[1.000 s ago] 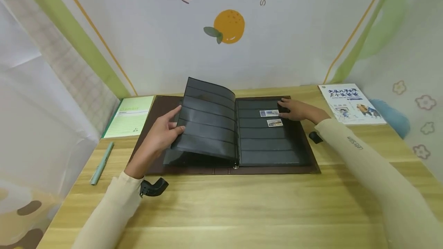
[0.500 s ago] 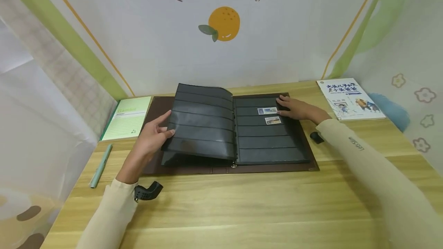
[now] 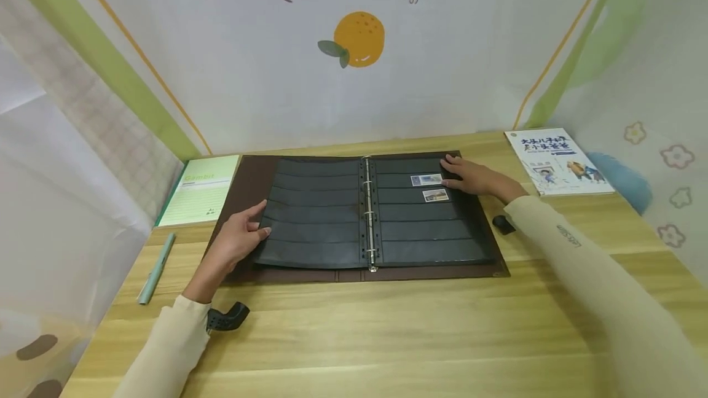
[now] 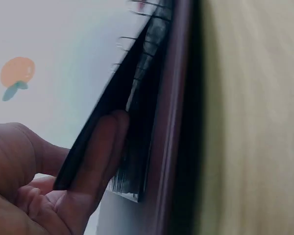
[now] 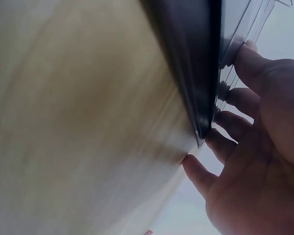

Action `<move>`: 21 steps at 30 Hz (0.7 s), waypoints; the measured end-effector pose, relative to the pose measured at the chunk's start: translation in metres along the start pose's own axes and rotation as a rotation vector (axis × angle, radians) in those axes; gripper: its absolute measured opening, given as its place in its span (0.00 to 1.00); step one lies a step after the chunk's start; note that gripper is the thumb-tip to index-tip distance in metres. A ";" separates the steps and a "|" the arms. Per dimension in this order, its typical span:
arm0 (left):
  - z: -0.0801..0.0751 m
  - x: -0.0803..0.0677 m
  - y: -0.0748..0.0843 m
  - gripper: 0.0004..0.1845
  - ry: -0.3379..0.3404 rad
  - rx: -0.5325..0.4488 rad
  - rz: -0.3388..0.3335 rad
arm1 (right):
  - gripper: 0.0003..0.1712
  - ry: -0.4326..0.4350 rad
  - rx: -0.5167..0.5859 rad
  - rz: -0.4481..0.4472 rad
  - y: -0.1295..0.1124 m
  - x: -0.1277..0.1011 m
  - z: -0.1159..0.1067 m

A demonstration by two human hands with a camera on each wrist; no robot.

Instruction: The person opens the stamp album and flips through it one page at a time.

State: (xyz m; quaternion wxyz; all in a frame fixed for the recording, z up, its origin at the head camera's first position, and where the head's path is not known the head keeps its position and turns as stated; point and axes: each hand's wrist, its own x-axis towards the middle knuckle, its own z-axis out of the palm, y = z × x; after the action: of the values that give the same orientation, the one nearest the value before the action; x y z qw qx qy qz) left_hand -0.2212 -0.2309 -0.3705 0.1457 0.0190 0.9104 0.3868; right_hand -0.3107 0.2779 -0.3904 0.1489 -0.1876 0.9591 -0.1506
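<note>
Stamp album [image 3: 365,263] lies open mid-bench; left hand [image 3: 235,241] pinches the thin, floppy, slick left page's [image 3: 315,214] 9 o'clock edge, right hand [image 3: 478,178] presses flat at 2 o'clock; best held by edges.

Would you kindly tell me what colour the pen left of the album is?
Pale green pen, clearest in the head view.

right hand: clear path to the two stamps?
Probably yes. The right hand lies flat on the right page just beside the stamps, nothing between; they sit under clear pocket strips, though.
</note>
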 end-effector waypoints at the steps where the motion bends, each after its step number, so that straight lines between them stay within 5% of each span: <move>1: 0.002 0.001 0.000 0.38 0.000 0.029 0.006 | 0.41 0.009 0.001 0.000 0.000 -0.001 0.001; 7: 0.010 0.000 -0.007 0.37 0.014 0.279 0.063 | 0.40 0.040 0.002 0.000 0.001 -0.005 0.011; 11: 0.017 -0.010 -0.007 0.34 0.093 0.466 0.094 | 0.40 0.050 -0.003 0.007 0.002 -0.004 0.016; 16: 0.023 -0.011 -0.003 0.31 0.181 0.597 0.146 | 0.46 0.067 0.007 0.066 0.003 -0.003 0.011; 21: 0.026 -0.006 0.004 0.33 0.175 0.717 0.237 | 0.48 0.086 -0.039 0.117 0.005 0.004 0.004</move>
State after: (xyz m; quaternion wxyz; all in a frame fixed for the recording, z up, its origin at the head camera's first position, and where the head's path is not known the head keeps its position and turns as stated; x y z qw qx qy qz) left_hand -0.2082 -0.2110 -0.3833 0.0060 0.1407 0.9883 0.0585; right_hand -0.3142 0.2801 -0.3968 0.1125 -0.1276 0.9767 -0.1310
